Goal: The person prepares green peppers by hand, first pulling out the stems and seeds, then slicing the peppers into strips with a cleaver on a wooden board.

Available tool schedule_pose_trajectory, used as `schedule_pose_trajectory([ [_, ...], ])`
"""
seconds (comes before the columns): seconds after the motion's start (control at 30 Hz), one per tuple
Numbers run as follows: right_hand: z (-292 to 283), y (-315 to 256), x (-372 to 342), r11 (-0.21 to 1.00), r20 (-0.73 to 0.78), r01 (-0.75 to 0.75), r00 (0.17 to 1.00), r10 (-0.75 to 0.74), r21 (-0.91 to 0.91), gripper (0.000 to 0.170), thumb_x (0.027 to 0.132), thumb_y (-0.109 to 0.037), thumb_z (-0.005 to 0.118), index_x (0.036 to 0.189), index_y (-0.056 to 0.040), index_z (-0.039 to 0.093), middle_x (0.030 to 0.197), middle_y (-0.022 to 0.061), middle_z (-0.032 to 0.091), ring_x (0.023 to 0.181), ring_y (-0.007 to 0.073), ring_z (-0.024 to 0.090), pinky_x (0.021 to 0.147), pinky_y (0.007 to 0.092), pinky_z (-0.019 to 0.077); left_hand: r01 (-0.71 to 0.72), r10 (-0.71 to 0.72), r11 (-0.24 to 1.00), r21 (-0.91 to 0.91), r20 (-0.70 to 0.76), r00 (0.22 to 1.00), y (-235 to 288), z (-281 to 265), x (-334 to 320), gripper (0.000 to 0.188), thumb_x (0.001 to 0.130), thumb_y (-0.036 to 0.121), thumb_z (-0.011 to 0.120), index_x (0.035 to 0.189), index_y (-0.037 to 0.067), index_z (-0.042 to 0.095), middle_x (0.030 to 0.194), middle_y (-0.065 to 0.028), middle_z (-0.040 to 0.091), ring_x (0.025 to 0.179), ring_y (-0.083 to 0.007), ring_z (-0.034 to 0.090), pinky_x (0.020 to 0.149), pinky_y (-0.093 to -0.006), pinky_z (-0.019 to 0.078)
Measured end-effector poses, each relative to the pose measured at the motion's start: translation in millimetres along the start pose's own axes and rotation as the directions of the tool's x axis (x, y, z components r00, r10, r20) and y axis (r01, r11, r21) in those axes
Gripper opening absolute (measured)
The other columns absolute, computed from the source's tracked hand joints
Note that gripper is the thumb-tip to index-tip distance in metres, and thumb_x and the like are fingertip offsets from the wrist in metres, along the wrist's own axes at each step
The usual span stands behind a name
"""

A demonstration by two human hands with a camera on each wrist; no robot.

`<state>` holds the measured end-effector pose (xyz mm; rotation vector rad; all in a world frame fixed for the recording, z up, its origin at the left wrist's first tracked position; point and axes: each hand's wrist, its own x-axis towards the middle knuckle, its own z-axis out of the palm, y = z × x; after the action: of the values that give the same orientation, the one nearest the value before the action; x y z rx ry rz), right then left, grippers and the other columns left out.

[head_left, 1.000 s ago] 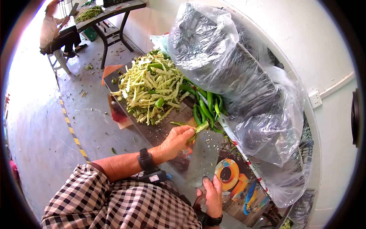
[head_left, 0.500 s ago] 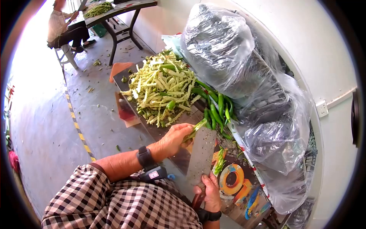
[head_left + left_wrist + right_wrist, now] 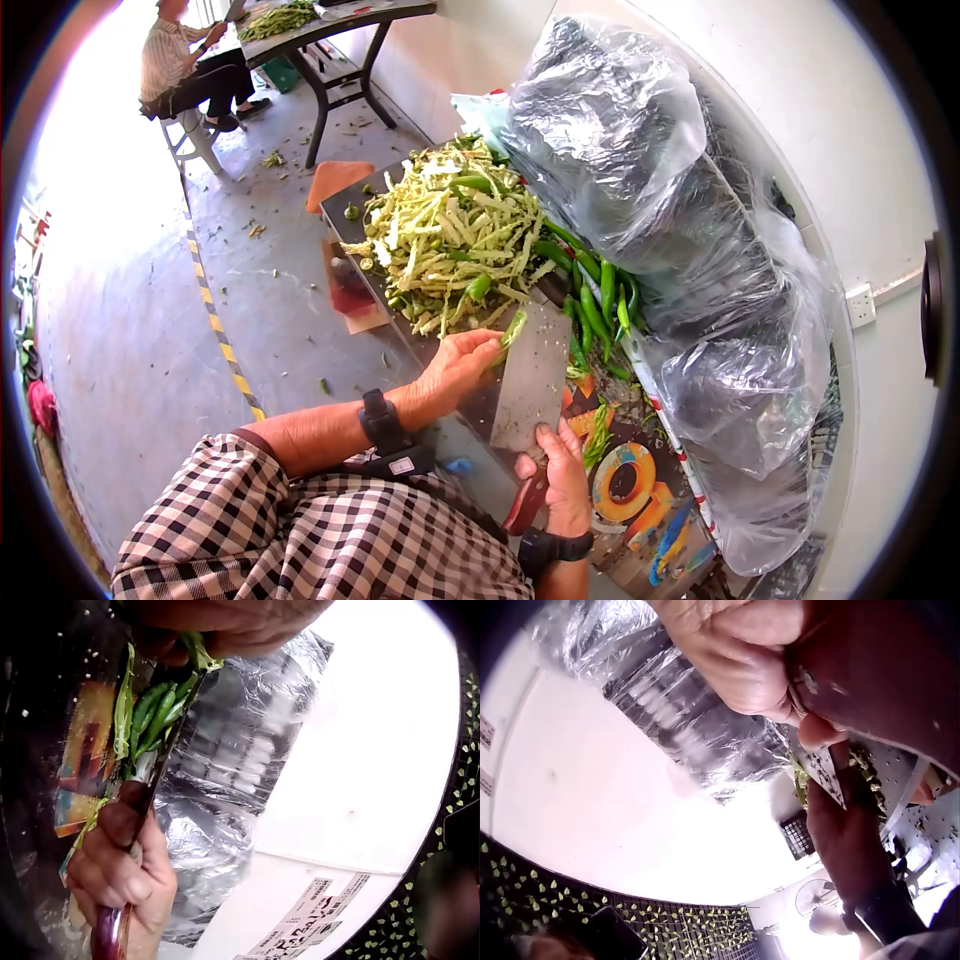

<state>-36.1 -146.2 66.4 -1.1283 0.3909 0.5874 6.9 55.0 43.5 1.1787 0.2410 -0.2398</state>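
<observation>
My left hand (image 3: 455, 372) pinches a cut green chili pepper (image 3: 514, 330) between thumb and fingers, its pale inside showing. In my right hand (image 3: 566, 485) is a cleaver, gripped where its reddish-brown handle (image 3: 526, 502) meets the blade. The broad, speckled blade (image 3: 530, 385) points away from me, its far end right beside the held pepper. Seen from the left wrist, the right hand's fingers (image 3: 112, 862) curl round the handle. A split green pepper (image 3: 598, 436) lies on the table to the right of the blade. Whole green chilies (image 3: 594, 312) lie beyond it.
A large heap of pale cut strips (image 3: 450, 235) covers the table's far left end. Crumpled clear plastic sheeting (image 3: 690, 300) runs along the right side by the wall. A seated person (image 3: 195, 70) works at another table (image 3: 340, 18) at the back left.
The head view has swung, so the surroundings shift right. The right hand has brought the cleaver blade up against the pepper in the left hand. The split pepper beside the blade has come into view.
</observation>
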Motion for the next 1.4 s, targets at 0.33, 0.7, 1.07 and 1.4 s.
schedule_pose_trajectory([
  [0.33, 10.4, -3.8, 7.5, 0.973, 0.158, 0.035, 0.987, 0.001, -0.227, 0.032, 0.096, -0.017, 0.055, 0.125, -0.0050, 0.054, 0.103, 0.0020, 0.062, 0.075, 0.0084, 0.052, 0.056, 0.0220, 0.0433, -0.054, 0.054, 0.999, -0.005, 0.117, 0.992, -0.6, -48.1, 21.9, 0.024, 0.098, 0.021, 0.047, 0.102, 0.000, 0.059, 0.083, 0.0001, 0.059, 0.073, -0.0087, 0.052, 0.063, -0.0244, 0.0438],
  [0.7, -4.5, 13.7, 11.8, 0.990, 0.135, -0.052, 0.988, 0.070, -0.133, 0.041, 0.094, -0.020, 0.059, 0.132, -0.0077, 0.050, 0.108, 0.0028, 0.063, 0.074, 0.0090, 0.053, 0.054, 0.0230, 0.0429, 0.250, -0.204, 0.891, -0.378, 0.158, 0.966, 2.9, -38.4, 22.0, 0.032, 0.101, 0.032, 0.037, 0.096, 0.008, 0.056, 0.077, -0.0005, 0.054, 0.066, -0.0085, 0.047, 0.051, -0.0229, 0.0335],
  [1.07, 9.3, 4.6, 30.1, 0.999, 0.278, 0.013, 0.960, 0.001, -0.046, 0.032, 0.096, -0.016, 0.055, 0.126, -0.0058, 0.053, 0.105, 0.0034, 0.061, 0.075, 0.0101, 0.055, 0.054, 0.0217, 0.0438, 0.032, -0.043, 0.998, 0.056, 0.193, 0.980, 9.3, -16.8, -11.4, 0.061, 0.102, 0.049, 0.033, 0.133, 0.000, 0.050, 0.119, -0.0119, 0.060, 0.109, -0.0191, 0.055, 0.095, -0.0333, 0.0437],
  [1.4, 7.1, -4.1, 21.5, 0.991, 0.059, 0.094, 0.994, -0.089, -0.099, 0.029, 0.095, -0.011, 0.057, 0.123, -0.0081, 0.054, 0.094, 0.0018, 0.061, 0.057, 0.0106, 0.049, 0.050, 0.0250, 0.0430, 0.196, -0.186, 0.979, -0.049, 0.162, 0.969, -7.9, -44.4, 13.6, 0.036, 0.100, 0.037, 0.050, 0.124, 0.011, 0.055, 0.080, 0.0075, 0.049, 0.067, -0.0034, 0.046, 0.052, -0.0196, 0.0379],
])
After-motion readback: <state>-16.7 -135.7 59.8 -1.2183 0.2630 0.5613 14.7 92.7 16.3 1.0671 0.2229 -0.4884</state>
